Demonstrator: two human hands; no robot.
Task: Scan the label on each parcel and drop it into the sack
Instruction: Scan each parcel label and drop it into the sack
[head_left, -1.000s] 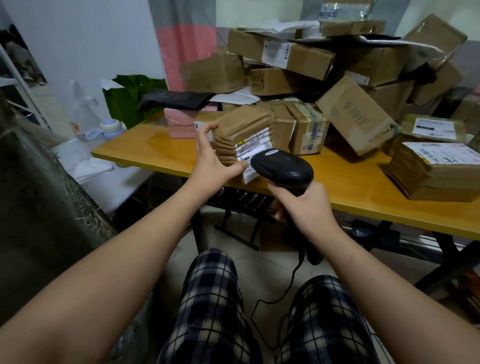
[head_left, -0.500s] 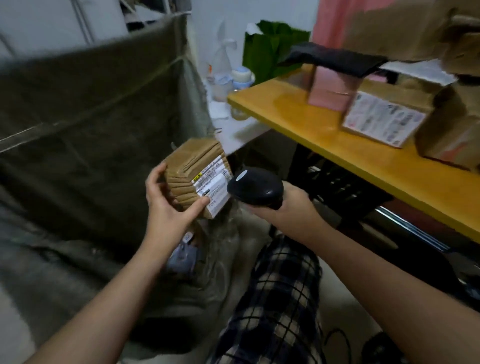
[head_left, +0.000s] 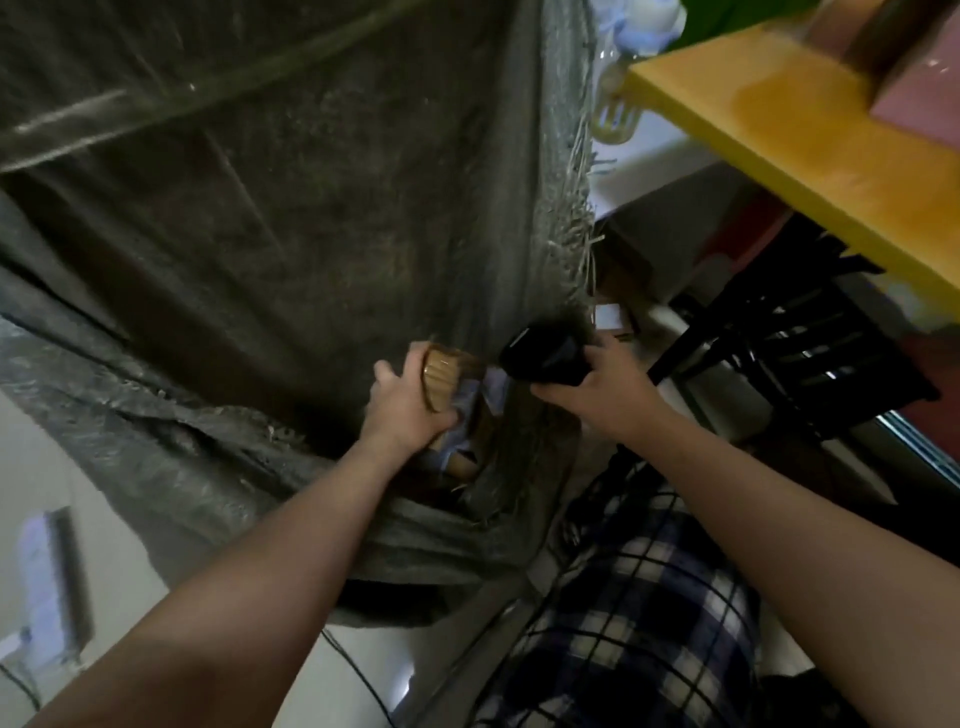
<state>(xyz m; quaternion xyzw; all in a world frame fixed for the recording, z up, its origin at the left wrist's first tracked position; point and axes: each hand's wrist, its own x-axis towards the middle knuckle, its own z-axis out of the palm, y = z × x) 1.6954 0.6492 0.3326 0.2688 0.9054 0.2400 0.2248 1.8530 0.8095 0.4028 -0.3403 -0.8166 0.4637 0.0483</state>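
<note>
My left hand (head_left: 408, 408) grips a brown paper-wrapped parcel (head_left: 441, 375) low inside the mouth of the big dark woven sack (head_left: 291, 218); its white label is mostly hidden behind my fingers. Other parcels (head_left: 460, 460) lie in the sack under it, partly in shadow. My right hand (head_left: 605, 387) holds the black barcode scanner (head_left: 545, 358) just right of the parcel, beside the sack's frayed edge.
The yellow table's corner (head_left: 810, 156) juts in at the upper right, with a pink box (head_left: 930, 88) on it. A black frame (head_left: 810, 358) stands beneath the table. My knees in plaid trousers (head_left: 639, 613) are at the lower right. A cable (head_left: 358, 670) crosses the floor.
My view swung left and down from the table to the sack. My left hand carried the parcel from the table's front down into the sack's mouth; the scanner hand followed alongside.
</note>
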